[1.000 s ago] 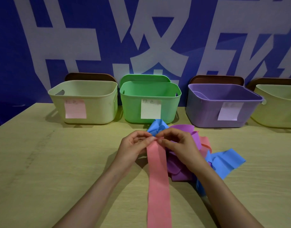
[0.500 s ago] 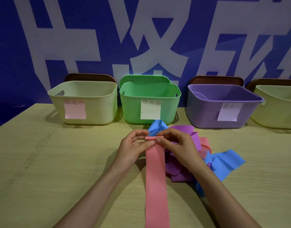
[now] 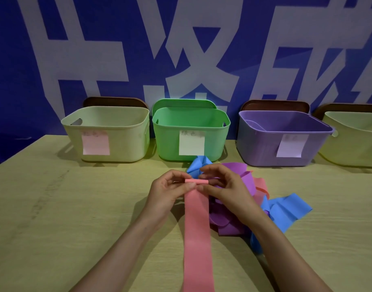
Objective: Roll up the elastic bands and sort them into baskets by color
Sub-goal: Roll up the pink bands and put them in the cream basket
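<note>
Wooden table (image 3: 54, 207): pink band (image 3: 197, 224) rolled end pinched between left hand (image 3: 167, 191), right hand (image 3: 225, 186).

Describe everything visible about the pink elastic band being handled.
The pink elastic band is a flat, wide strip of smooth, matte, rubbery-looking material. Its far end is curled into a small tight roll, pinched between the left hand and the right hand. The rest lies unrolled, running straight along the wooden table toward the person and out of the bottom of the picture. Its right edge lies beside the heap of purple bands; whether they touch cannot be told.
</note>
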`<act>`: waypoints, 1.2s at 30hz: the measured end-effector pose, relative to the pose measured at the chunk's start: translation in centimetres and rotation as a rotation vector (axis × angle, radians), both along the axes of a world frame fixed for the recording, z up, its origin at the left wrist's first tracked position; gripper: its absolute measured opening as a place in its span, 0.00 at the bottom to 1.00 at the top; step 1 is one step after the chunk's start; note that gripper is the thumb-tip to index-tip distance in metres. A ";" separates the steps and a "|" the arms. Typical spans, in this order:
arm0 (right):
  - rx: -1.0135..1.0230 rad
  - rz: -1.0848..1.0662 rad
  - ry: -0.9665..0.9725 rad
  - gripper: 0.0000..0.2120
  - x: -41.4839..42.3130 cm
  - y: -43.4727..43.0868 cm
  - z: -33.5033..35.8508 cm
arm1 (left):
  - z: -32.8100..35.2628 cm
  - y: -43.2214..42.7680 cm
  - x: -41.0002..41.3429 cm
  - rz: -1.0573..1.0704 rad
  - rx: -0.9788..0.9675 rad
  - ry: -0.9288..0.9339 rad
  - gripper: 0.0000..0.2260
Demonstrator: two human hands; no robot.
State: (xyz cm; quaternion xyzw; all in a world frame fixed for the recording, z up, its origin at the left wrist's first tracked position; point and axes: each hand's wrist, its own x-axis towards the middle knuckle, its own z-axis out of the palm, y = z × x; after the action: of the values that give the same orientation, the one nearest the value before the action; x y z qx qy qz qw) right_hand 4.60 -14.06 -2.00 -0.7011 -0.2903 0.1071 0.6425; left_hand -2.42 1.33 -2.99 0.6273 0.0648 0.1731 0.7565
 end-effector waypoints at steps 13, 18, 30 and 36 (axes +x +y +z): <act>-0.025 -0.005 -0.077 0.06 0.1 -0.2 0.0 | 0.0 -0.4 -0.1 -0.048 -0.043 0.082 0.09; -0.026 0.003 -0.079 0.07 -0.1 -0.2 0.1 | -0.1 -0.3 -0.1 -0.041 -0.048 0.058 0.08; -0.076 0.001 -0.017 0.06 -0.1 -0.2 0.0 | -0.1 -0.3 0.0 -0.012 -0.037 0.021 0.09; 0.020 -0.030 0.017 0.05 -0.2 -0.3 0.0 | -0.2 -0.3 -0.2 -0.106 -0.021 0.135 0.14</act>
State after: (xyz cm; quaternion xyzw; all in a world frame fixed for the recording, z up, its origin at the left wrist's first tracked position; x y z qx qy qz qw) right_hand 4.36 -14.34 -1.97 -0.6979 -0.2755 0.1005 0.6534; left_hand -2.65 1.04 -3.18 0.6320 0.0839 0.0894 0.7652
